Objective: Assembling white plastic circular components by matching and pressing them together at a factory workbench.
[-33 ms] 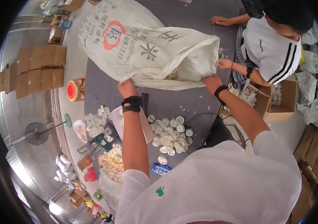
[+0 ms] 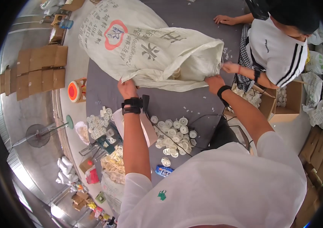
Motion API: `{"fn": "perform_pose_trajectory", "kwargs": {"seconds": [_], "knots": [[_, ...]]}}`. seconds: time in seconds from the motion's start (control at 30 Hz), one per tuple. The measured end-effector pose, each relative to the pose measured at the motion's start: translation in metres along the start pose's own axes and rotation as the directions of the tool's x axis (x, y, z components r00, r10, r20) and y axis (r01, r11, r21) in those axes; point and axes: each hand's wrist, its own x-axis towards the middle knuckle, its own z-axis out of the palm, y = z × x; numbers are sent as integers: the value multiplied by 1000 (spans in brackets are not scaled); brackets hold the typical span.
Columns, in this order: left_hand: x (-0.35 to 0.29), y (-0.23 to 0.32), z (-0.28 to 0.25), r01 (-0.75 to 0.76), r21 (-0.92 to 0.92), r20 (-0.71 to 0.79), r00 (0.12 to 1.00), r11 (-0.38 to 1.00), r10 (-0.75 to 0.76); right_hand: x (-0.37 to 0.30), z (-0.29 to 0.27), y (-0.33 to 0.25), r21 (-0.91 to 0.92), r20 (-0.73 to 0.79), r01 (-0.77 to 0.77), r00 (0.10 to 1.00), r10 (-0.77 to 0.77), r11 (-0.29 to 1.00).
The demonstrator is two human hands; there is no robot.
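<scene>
A large white woven sack point(image 2: 104, 45) with dark and red printing lies on the grey table, its mouth turned to the right. My left hand point(image 2: 127, 89) is closed on the sack's near edge. At the right of the mouth, my right hand point(image 2: 215, 82) grips the rim. Something pale shows inside the opening, too shaded to name. Across from my right hand, a co-worker's hand point(image 2: 230, 67) is at the sack's rim; their other hand point(image 2: 224, 20) lies flat on the table. White round plastic parts point(image 2: 174, 135) are heaped between my forearms.
More white parts point(image 2: 100, 123) and a dark green device point(image 2: 106, 142) sit left of my left forearm. A thin cable runs over the heap. A blue packet point(image 2: 164, 170) lies near my body. Cardboard boxes point(image 2: 286, 102) stand at right; an orange-topped stool point(image 2: 76, 91) is at left.
My left hand has shifted very slightly to the left with the sack's edge. The co-worker's near hand has moved a little; otherwise the scene is the same.
</scene>
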Motion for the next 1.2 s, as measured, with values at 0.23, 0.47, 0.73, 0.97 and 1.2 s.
{"fn": "perform_pose_trajectory", "kwargs": {"seconds": [0.23,0.47,0.73,0.97,1.2], "knots": [[-36,0,-28,-479,608,453,864,633,220,-2,-71,-109,-145,171,288,949,-263,947],[-33,4,-73,-41,210,724,678,977,-127,50,-245,-179,626,-126,541,781,-611,562],[82,11,-130,4,-143,-189,981,990,-32,255,-306,-196,645,-398,324,915,-57,692],[191,-15,-137,-191,254,-241,937,948,253,398,-342,-242,562,-341,313,931,-131,765],[296,-9,-128,54,32,-271,962,998,-44,517,-328,-216,814,-118,119,992,-38,568]]}}
